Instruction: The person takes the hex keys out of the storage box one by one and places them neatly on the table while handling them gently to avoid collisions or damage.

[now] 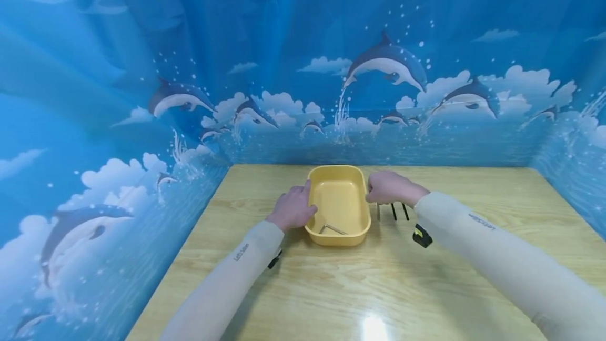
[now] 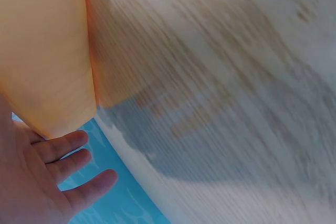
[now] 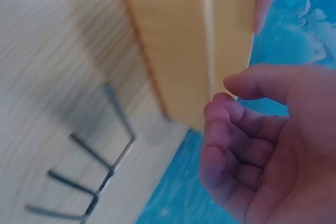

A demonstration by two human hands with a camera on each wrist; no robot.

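A yellow plastic tray (image 1: pixel 338 201) stands at the back middle of the table, with an L-shaped hex key (image 1: pixel 335 229) lying inside near its front. My left hand (image 1: pixel 292 208) holds the tray's left side, thumb over the rim and the other fingers along the outer wall. At the right rim is my right hand (image 1: pixel 390 187), palm inward. The right wrist view shows its fingers (image 3: pixel 216 140) curled, thumb tip close to the index finger and nothing visible between them. Several dark L-shaped hex keys (image 3: pixel 90 151) lie in a row beside the tray, below this hand.
The wood-grain table (image 1: pixel 303 288) ends at a blue curtain (image 1: pixel 265 57) printed with dolphins, behind and at both sides. Black devices (image 1: pixel 421 236) are strapped under the wrists. Light glares off the table near its front edge.
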